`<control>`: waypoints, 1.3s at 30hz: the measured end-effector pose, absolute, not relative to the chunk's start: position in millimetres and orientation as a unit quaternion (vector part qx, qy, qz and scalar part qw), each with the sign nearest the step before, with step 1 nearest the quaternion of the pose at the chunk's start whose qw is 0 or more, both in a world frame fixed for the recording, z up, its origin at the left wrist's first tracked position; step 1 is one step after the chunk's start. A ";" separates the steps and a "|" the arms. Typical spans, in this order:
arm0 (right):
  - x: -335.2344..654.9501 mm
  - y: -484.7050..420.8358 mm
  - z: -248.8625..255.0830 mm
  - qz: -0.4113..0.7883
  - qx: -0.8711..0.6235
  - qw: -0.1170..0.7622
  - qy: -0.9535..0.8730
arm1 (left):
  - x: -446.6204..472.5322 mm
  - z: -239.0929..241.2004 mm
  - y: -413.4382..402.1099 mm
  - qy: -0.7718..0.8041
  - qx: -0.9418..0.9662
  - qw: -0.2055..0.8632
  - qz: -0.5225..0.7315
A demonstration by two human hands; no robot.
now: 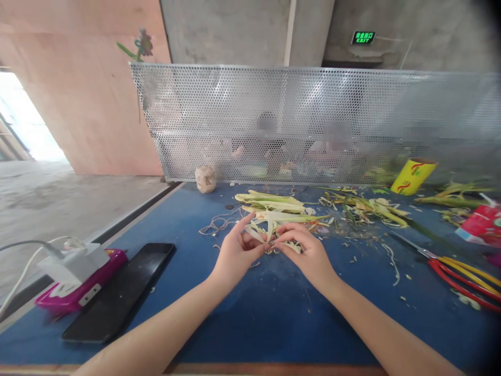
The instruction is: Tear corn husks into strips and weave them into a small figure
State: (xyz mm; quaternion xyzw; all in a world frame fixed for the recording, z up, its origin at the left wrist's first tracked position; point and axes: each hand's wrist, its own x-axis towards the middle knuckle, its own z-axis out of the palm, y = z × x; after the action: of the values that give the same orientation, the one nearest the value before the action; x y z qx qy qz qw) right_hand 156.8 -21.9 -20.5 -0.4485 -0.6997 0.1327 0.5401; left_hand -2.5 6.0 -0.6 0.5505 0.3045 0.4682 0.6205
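Observation:
Both my hands meet over the middle of the blue table (pixel 274 313). My left hand (pixel 235 253) and my right hand (pixel 307 250) pinch pale yellow-green leaf strips (pixel 270 230) between their fingertips, fingers curled together. The strips stick up between the two hands. Just behind them lies a pile of long pale leaves (pixel 274 204). More green and yellow leaf scraps (pixel 368 206) are strewn to the right.
A black phone (pixel 121 290) lies at the left beside a magenta power strip with a white charger (pixel 78 277). Red-and-yellow scissors (pixel 457 269) lie at the right. A ball of twine (pixel 205 178), a yellow roll (pixel 413 176) and a red packet (pixel 483 224) stand by the perforated metal screen (pixel 313 120); people sit behind it.

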 end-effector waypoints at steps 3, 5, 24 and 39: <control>156.6 -20.5 -19.6 0.207 -0.455 0.532 -0.683 | -2.9 -4.9 8.6 0.309 0.570 0.608 0.458; 155.7 -19.5 -19.8 0.254 -0.459 0.524 -0.671 | -3.1 -7.2 10.1 0.319 0.581 0.597 0.452; 157.0 -16.0 -26.5 0.420 -0.477 0.484 -0.601 | 0.2 -0.6 6.0 0.352 0.605 0.571 0.428; 165.4 -25.9 -16.8 -0.113 -0.390 0.386 -0.828 | -1.5 -0.7 10.8 0.366 0.510 0.666 0.403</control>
State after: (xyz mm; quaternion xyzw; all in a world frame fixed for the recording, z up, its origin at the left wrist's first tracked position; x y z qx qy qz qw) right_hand 165.4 -25.9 -16.8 -0.3903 -0.8281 -0.1132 0.3862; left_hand -1.5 10.8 -0.7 0.5103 0.3659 0.4031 0.6658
